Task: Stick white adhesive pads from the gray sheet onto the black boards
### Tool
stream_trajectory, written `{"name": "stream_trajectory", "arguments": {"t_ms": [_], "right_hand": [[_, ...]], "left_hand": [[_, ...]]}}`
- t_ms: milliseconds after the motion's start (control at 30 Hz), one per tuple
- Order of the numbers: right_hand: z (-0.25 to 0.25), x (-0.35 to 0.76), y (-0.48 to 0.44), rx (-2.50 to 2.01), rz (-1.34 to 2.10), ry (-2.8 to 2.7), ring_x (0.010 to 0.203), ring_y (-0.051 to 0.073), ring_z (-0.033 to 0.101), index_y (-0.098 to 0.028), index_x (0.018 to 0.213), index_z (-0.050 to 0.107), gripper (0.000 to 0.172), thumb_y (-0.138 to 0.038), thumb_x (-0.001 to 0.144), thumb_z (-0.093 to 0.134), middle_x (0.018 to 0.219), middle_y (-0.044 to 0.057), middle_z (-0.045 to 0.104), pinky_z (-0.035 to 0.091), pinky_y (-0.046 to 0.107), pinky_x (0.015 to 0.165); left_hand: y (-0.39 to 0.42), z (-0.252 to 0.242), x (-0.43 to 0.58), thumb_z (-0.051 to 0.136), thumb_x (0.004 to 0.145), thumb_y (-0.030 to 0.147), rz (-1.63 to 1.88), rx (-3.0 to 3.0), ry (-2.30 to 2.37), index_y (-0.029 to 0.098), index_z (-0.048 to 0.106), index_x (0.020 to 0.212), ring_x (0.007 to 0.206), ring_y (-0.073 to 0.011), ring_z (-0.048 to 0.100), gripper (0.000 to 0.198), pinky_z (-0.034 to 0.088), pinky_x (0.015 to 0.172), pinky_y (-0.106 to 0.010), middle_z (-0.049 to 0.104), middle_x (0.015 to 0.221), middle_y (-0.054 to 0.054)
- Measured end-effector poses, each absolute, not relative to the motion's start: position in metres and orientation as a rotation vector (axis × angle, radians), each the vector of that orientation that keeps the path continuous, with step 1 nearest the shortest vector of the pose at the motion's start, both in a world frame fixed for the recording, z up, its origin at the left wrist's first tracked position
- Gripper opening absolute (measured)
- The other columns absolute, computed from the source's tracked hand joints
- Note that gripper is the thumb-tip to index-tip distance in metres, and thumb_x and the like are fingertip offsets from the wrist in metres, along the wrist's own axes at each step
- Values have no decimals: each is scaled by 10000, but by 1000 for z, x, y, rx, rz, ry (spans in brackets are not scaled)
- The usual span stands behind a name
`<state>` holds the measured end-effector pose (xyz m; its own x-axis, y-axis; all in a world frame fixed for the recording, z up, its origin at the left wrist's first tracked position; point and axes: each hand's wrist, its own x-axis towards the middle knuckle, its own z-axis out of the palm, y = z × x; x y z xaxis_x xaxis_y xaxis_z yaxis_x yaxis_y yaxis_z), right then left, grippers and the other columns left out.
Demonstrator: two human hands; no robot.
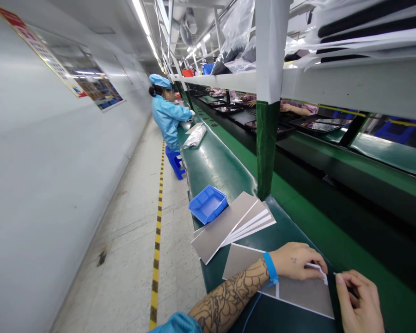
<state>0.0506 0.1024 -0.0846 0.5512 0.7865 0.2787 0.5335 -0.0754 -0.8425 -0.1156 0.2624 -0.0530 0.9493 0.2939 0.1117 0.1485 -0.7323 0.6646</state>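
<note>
Head view shows the left hand (296, 262) on the far corner of a grey sheet (298, 293), its fingers curved down onto a white strip (315, 267) at this corner; one cannot tell if they pinch the strip or only press it. The right hand (358, 300) is just beside, half closed, and its fingertips (343, 277) hold a thin tool (335, 273) with a pale tip, but the tool is too small to name it exactly. The sheet lies flat on the green bench (287, 236), with a white edge along its lower side. A blue wrist strap (270, 267) circles the tattooed left forearm (229, 300), and a thin blue cord (253, 314) goes down from it. Farther up the bench lies a fanned stack of grey sheets (229, 226) with white strips, just beside a blue tray (208, 204). Beyond them a plastic bag (194, 137) lies on the bench, and a co-worker (168, 118) in blue smock and cap sits on a blue stool (175, 162), hands at the bench. Across the line are black trays (315, 126) under a white shelf (333, 83), and yellow-black tape (156, 249) runs along the floor.
</note>
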Motion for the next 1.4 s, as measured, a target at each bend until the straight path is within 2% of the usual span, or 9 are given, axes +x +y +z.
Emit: {"name": "stream_trajectory", "arguments": {"t_ms": [300, 533, 700, 933, 1133, 1400], "right_hand": [[-97, 60, 101, -1744, 324, -1140, 1070, 293, 671, -166, 1043, 727, 478, -636, 974, 675, 1236, 160, 607, 611, 337, 715], [-87, 53, 103, -1736, 300, -1125, 1049, 297, 672, -162, 1012, 724, 539, -694, 965, 652, 1204, 160, 617, 592, 341, 695], [-89, 54, 103, -1722, 292, -1133, 1032, 286, 679, -163, 1023, 717, 508, -666, 971, 664, 1210, 152, 609, 599, 336, 690], [-95, 58, 103, -1720, 277, -1164, 1043, 276, 675, -167, 1022, 715, 453, -615, 982, 670, 1210, 146, 611, 611, 314, 681], [-93, 57, 101, -1735, 287, -1137, 1050, 287, 676, -161, 1037, 724, 487, -640, 969, 666, 1216, 156, 613, 608, 324, 679], [-85, 52, 103, -1729, 286, -1128, 1014, 279, 677, -165, 1004, 714, 487, -647, 966, 658, 1194, 151, 606, 602, 330, 665]], "left_hand": [[263, -61, -113, 721, 1037, 484, 278, 2410, 317, 246, 719, 1192, 1087, -194, 718, 284, 494, 1065, -296, 793, 1204, -19], [262, -63, -113, 736, 1025, 490, 303, 2436, 294, 239, 717, 1177, 1069, -196, 718, 294, 495, 1049, -301, 794, 1191, -13], [263, -61, -114, 767, 1002, 483, 324, 2472, 245, 228, 720, 1184, 1057, -197, 716, 317, 487, 1042, -297, 789, 1169, -15], [264, -61, -114, 757, 1019, 444, 332, 2476, 186, 235, 725, 1150, 1088, -185, 714, 249, 474, 1033, -294, 785, 1145, 2], [264, -61, -113, 770, 1014, 400, 318, 2467, 184, 243, 730, 1033, 1082, -172, 712, 163, 466, 1034, -286, 789, 1112, 20], [265, -63, -113, 798, 980, 477, 341, 2428, 192, 237, 725, 1100, 1043, -180, 706, 278, 471, 992, -288, 766, 1074, 2]]}}
